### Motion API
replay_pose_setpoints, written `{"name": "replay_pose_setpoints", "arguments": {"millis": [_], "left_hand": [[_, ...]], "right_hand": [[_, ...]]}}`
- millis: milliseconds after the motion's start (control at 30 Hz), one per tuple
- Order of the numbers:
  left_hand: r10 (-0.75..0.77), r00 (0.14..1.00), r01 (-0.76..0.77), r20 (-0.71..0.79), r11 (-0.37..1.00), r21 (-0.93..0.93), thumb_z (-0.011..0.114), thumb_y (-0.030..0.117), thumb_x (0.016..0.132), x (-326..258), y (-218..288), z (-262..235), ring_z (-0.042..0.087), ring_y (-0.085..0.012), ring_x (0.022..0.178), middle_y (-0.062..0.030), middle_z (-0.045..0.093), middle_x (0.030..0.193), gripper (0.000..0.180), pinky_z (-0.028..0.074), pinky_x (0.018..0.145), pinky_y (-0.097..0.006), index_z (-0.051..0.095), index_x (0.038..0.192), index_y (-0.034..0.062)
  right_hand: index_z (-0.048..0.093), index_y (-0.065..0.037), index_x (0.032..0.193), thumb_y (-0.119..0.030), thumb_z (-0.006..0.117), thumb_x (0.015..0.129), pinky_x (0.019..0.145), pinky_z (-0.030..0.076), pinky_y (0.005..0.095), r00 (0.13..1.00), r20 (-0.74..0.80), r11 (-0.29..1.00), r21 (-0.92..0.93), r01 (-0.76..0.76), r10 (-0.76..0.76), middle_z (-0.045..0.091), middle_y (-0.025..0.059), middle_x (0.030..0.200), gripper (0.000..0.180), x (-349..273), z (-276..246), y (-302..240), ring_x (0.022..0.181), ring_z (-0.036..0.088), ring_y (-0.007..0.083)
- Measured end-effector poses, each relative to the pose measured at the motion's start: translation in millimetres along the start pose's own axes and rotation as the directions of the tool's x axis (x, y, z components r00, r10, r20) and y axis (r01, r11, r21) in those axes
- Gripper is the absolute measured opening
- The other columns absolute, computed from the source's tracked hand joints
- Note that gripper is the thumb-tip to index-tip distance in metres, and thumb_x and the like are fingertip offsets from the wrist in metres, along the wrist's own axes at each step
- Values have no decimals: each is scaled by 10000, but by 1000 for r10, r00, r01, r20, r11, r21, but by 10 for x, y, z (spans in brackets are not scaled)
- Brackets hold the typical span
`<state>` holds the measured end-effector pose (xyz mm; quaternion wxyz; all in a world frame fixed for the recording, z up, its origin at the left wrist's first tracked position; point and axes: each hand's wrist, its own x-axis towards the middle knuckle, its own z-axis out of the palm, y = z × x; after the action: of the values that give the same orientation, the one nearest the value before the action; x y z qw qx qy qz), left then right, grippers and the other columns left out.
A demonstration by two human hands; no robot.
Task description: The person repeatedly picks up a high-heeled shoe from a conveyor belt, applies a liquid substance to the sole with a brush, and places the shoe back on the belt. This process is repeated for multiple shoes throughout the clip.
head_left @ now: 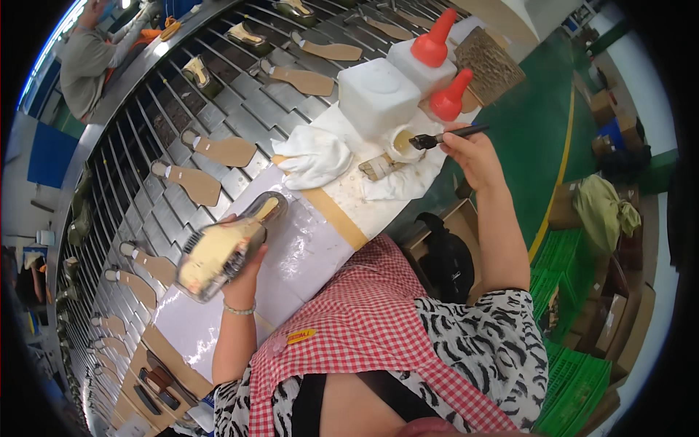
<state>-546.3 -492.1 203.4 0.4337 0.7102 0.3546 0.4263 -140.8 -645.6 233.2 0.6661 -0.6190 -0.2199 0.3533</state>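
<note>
Just past the brush grip, two white plastic squeeze bottles with red cone caps [429, 54] stand beside a white square tub [378, 95]. Crumpled white cloth [314, 156] lies between both grips; tan insoles [226, 151] ride the slatted metal conveyor [145, 109].

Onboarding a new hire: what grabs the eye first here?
Probably the shoe, sole up, gripped in the left hand over the white worktable. The right hand dips a brush into a small glue pot beside red-capped white bottles. Behind, insoles ride the slatted conveyor.
</note>
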Motion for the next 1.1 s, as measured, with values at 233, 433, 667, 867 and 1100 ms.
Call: {"name": "replay_pose_setpoints", "arguments": {"millis": [233, 433, 667, 867, 1100], "left_hand": [[11, 998, -26, 63, 971, 237, 841, 100, 602, -126, 175, 69, 537, -206, 1072, -78, 532, 1174, 693, 431, 948, -330, 501, 1203, 44], [-134, 991, 135, 18, 990, -41, 832, 123, 649, -160, 277, 195, 563, -210, 1074, -107, 534, 1189, 698, 445, 955, -323, 476, 1242, 28], [121, 992, -120, 34, 992, -39, 815, 36, 654, -329, -27, 302, 518, -242, 1139, -173, 454, 1288, 780, 442, 977, -333, 375, 1298, 43], [137, 986, -137, 98, 991, -9, 852, 64, 617, -452, -166, 388, 466, -261, 1213, -173, 352, 1368, 854, 436, 992, -354, 337, 1297, 53], [189, 976, -199, 107, 975, 95, 845, 80, 630, -469, -114, 395, 437, -277, 1247, -185, 352, 1358, 833, 437, 997, -362, 335, 1288, 57]], "right_hand": [[620, -50, 958, -224, 735, 806, 764, 505, 319, 938, -16, 773, 571, -275, 345, 626, 43, 843, 258, 9, -35, 373, 825, 621, 188], [605, -83, 864, -280, 731, 815, 681, 516, 290, 868, 2, 616, 704, -355, 497, 628, 42, 804, 239, 116, -71, 517, 754, 635, 201], [570, -7, 1044, -168, 578, 921, 790, 529, 330, 984, 167, 768, 623, -148, 53, 648, 99, 985, 203, -431, 502, 38, 883, 636, 198], [588, 21, 973, -6, 675, 794, 858, 477, 309, 861, 485, 970, 240, 37, -153, 614, 179, 1036, 201, -1170, 1411, 13, 965, 599, 210], [636, 16, 921, 50, 707, 752, 796, 480, 263, 821, 555, 990, 120, 81, -134, 639, 141, 1017, 186, -1268, 1691, 113, 913, 611, 154]]}}
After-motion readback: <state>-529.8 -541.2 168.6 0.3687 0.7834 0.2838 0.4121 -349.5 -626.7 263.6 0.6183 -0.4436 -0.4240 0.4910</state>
